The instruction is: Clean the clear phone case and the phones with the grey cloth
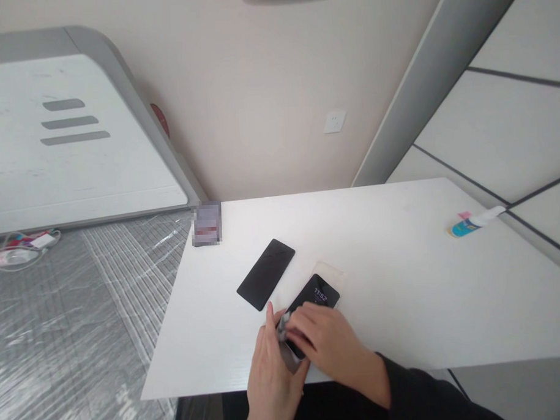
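Observation:
A black phone with a lit screen showing a clock lies on the white table, on top of a clear plastic sheet. My right hand rests on the phone's near end, pressing a small grey-white wipe against the screen. My left hand steadies the phone's near left edge, fingers along its side. A second black phone or glass panel lies flat just to the left, untouched.
A small blue and white tube lies at the table's far right edge. A blurred small box stands at the far left corner. Plastic-covered flooring and a white-grey panel lie to the left.

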Available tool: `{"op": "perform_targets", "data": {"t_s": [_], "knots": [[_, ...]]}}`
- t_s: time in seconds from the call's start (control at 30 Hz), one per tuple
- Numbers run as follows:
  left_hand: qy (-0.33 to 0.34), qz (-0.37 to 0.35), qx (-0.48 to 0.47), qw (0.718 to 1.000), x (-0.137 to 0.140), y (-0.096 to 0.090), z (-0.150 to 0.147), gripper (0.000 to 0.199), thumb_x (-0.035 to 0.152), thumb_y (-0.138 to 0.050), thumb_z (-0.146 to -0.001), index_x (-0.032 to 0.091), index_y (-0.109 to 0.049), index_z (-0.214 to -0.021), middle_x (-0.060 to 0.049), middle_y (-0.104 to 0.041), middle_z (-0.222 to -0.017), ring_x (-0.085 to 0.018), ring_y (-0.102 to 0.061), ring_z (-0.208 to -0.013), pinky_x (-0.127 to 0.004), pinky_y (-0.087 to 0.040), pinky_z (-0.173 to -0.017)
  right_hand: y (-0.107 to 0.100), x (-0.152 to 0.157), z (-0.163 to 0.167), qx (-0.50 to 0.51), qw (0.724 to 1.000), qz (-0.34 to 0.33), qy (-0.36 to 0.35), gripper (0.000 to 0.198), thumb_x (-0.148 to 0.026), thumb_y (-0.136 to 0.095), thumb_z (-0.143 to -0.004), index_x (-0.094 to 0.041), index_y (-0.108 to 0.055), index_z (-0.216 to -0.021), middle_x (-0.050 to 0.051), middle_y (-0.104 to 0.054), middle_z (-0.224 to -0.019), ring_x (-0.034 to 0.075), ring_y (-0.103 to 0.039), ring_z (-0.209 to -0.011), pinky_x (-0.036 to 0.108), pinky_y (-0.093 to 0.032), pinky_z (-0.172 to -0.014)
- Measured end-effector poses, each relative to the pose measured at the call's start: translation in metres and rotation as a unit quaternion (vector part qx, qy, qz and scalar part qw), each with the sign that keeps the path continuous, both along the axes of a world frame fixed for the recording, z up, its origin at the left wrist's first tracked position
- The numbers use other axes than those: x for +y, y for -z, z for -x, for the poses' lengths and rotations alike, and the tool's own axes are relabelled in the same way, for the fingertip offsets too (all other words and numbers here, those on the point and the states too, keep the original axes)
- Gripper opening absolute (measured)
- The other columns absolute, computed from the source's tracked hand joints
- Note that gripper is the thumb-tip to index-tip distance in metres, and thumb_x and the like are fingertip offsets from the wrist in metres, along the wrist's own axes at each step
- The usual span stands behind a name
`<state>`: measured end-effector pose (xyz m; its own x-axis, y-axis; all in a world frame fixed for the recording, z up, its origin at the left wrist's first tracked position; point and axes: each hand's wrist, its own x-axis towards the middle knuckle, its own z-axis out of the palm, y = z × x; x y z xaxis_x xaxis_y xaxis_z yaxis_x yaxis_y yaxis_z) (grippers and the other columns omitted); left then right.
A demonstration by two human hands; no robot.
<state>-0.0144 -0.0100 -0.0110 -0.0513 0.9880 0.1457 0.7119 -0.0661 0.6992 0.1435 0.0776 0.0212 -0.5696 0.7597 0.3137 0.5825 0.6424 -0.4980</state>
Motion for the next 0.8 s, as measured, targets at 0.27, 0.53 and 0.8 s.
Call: {"op": "perform_targets", "data": {"t_s": [0.27,0.53,0.8], "knots": [[-0.022,0.03,-0.038,0.999,-0.001,-0.002,0.001,0.098,0.021,-0.067,-0.091,0.032,-0.002,-0.164,-0.014,-0.064,-0.145,-0.029,-0.068,-0.127,-0.049,-0.06,-0.101,0.0,-0.009,-0.003,0.037,0.999,0.034,0.012,0.017,-0.014,-0.059,-0.097,-0.024,-0.059,-0.084,0.0,-0.068,-0.08,0.018,-0.064,-0.071,0.029,-0.042,-0.061],[-0.024,-0.012,-0.05,0.998,0.007,-0.027,-0.004,0.103,0.031,-0.074,-0.089,0.03,-0.005,-0.164,-0.01,-0.067,-0.141,-0.027,-0.067,-0.129,-0.047,-0.058,-0.105,-0.008,0.001,-0.022,0.16,0.978,0.1,0.086,0.013,-0.023,-0.057,-0.1,-0.023,-0.063,-0.089,0.002,-0.065,-0.077,0.019,-0.058,-0.068,0.03,-0.041,-0.061],[0.075,-0.074,-0.068,0.992,0.034,-0.063,-0.006,0.072,0.026,-0.079,-0.086,0.032,-0.046,-0.149,-0.008,-0.065,-0.147,-0.028,-0.065,-0.133,-0.044,-0.057,-0.109,-0.023,-0.022,-0.016,0.365,0.905,0.201,0.085,0.032,-0.05,-0.057,-0.104,-0.022,-0.063,-0.089,0.001,-0.063,-0.077,0.015,-0.055,-0.064,0.026,-0.045,-0.059]]}}
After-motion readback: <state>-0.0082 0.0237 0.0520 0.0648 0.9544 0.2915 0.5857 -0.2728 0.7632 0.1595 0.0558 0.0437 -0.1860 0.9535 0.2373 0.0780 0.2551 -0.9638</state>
